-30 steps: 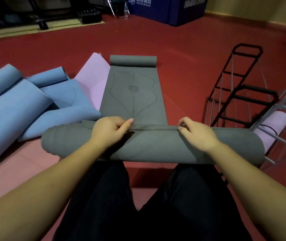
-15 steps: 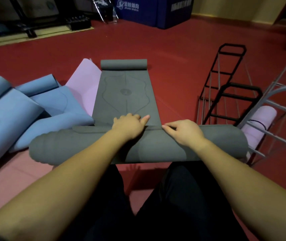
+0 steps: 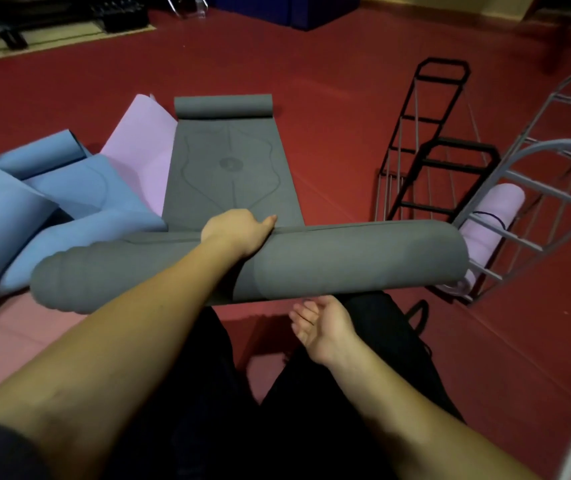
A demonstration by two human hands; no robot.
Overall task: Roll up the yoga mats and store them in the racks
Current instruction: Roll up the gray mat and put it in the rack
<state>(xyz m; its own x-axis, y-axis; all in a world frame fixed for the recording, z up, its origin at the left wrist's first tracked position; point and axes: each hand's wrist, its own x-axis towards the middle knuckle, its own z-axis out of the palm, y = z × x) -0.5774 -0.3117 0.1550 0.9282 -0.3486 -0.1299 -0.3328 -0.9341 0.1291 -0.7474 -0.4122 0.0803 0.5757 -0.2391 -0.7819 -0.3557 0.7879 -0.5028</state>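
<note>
Blue mats (image 3: 69,188) at far left lie loose and overlapping on the floor, only partly curled, none properly rolled; their left ends run out of frame, so a count is not possible. Pink mat (image 3: 142,147) beside them lies flat, mostly covered by its neighbours.

Centre: rolled grey mat (image 3: 346,258) held crosswise above the knees, its left end uneven and stepped. Left hand (image 3: 239,230) rests over the top of the roll, thumb pointing right along the seam; whether the fingers curl behind cannot be seen. Right hand (image 3: 322,327) is below the roll, palm up, grip spread, touching nothing as far as can be made out. Beyond lies a second grey mat (image 3: 228,168), flat with only its far end curled.

Right: black rack (image 3: 429,147) lies on the floor, seemingly empty. Grey rack (image 3: 533,202) holds one rolled pink mat (image 3: 495,216), partly hidden by the grey roll.

Judgement: one mat stored, one rolled and ready to store, at least four left. Background dark, contents unreadable; grey rack cut off at right edge.
</note>
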